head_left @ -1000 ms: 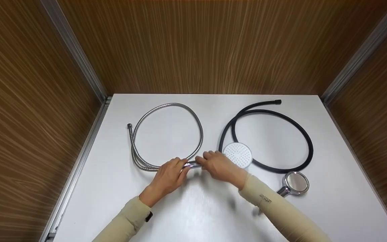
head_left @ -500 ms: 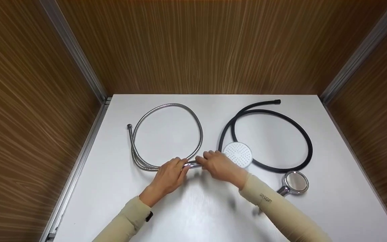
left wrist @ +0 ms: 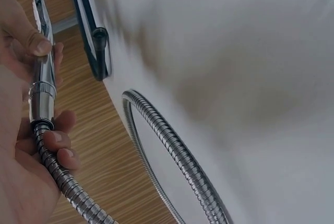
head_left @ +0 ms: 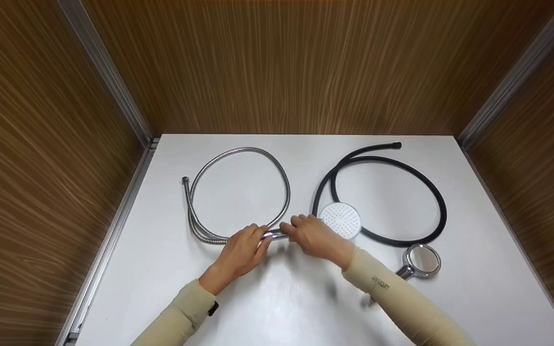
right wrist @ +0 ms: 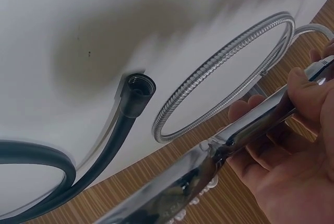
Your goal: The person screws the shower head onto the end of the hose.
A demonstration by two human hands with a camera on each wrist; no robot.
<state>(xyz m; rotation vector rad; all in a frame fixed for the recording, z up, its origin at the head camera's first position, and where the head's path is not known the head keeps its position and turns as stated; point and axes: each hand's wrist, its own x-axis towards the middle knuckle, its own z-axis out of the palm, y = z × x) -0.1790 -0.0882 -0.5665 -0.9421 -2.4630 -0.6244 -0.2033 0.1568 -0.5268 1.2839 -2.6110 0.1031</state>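
Note:
A shower head with a round white face (head_left: pixel 340 221) lies at the middle right in the head view, its chrome handle (head_left: pixel 276 234) pointing left. My right hand (head_left: pixel 314 235) grips that handle, thumb and fingers wrapped round it in the right wrist view. At the handle's end, my left hand (head_left: pixel 244 252) holds the ribbed metal hose (head_left: pixel 287 187). The left wrist view shows its fingers (left wrist: pixel 60 140) curled round the hose just below the chrome hose nut (left wrist: pixel 42 104), which lines up with the handle end. The hose's free end (head_left: pixel 185 180) lies at the left.
A black hose (head_left: pixel 443 206) lies looped at the right, passing under the white shower head; one end (right wrist: pixel 140 89) faces up. A second chrome shower head (head_left: pixel 423 260) rests by my right forearm, its handle partly hidden. Wood-grain walls (head_left: pixel 277 67) enclose the white table (head_left: pixel 277 307).

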